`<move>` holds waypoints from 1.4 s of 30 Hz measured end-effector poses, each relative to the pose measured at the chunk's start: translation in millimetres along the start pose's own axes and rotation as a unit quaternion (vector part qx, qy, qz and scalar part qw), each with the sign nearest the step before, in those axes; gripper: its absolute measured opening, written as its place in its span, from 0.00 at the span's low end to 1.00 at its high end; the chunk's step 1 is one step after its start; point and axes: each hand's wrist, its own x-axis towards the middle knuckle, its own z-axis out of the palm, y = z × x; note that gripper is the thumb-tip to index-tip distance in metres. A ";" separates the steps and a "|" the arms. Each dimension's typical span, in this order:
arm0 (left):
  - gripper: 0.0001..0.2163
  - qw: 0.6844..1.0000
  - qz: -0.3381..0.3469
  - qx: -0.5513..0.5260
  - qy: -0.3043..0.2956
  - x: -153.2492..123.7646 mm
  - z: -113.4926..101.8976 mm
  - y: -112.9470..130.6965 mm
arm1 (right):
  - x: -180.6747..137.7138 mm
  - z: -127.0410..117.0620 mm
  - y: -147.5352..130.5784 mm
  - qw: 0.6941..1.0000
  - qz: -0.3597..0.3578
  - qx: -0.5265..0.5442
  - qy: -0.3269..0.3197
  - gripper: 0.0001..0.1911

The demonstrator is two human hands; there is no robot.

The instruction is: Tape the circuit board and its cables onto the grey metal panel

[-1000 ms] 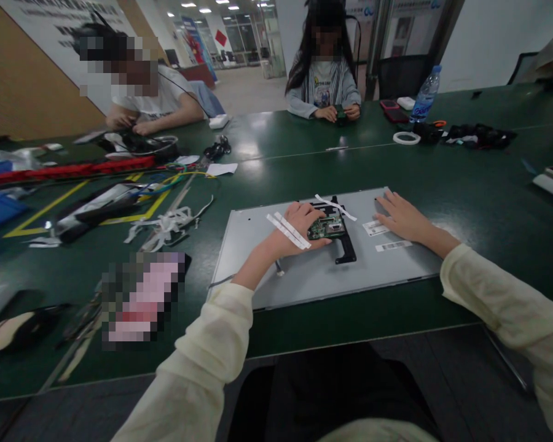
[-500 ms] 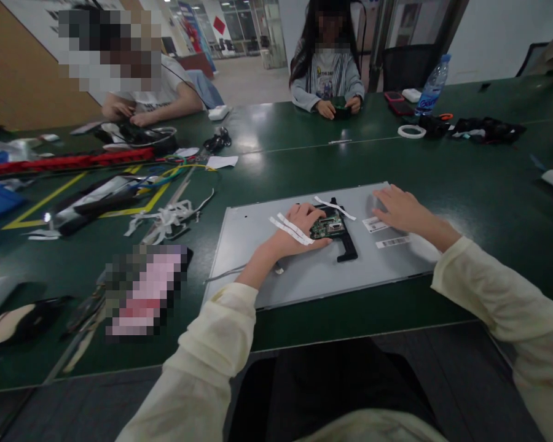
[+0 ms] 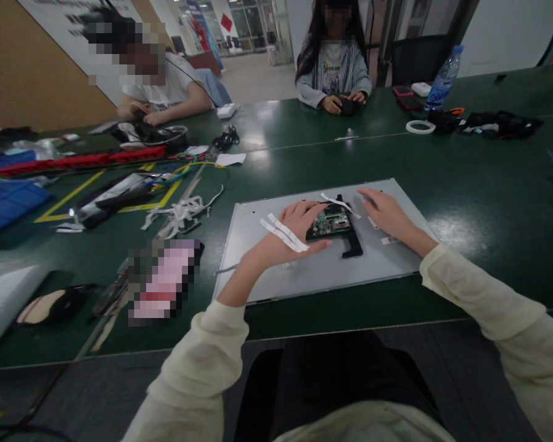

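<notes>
A flat grey panel (image 3: 253, 285) lies on the green table in front of me. Near its middle is a green circuit board (image 3: 334, 224) with a black bracket (image 3: 354, 242) along its right side. My left hand (image 3: 292, 230) is at the board's left edge, fingers and thumb apart, partly covering it; I cannot tell whether it touches. Two white tape strips (image 3: 283, 232) stick to the back of that hand. Another white strip (image 3: 341, 204) lies across the board's top. My right hand (image 3: 387, 215), open with fingers stretched, is over the panel's right part, partly hiding white labels (image 3: 389, 240).
Left of the panel are a phone (image 3: 170, 279), a tangle of white strips (image 3: 184, 215) and a blue tray (image 3: 11, 202). A water bottle (image 3: 443, 80) and a tape roll (image 3: 420, 127) stand far right. Two people sit across the table.
My right hand has moved left over the panel, closer to the board. The left hand has lifted slightly, uncovering more of the board. The whole view has shifted a little.
</notes>
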 end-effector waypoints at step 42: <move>0.13 0.994 -0.092 0.059 -0.006 70.5 61.5 -15.2 | -33.9 -9.7 -38.8 0.981 -0.113 -0.106 -0.119 0.26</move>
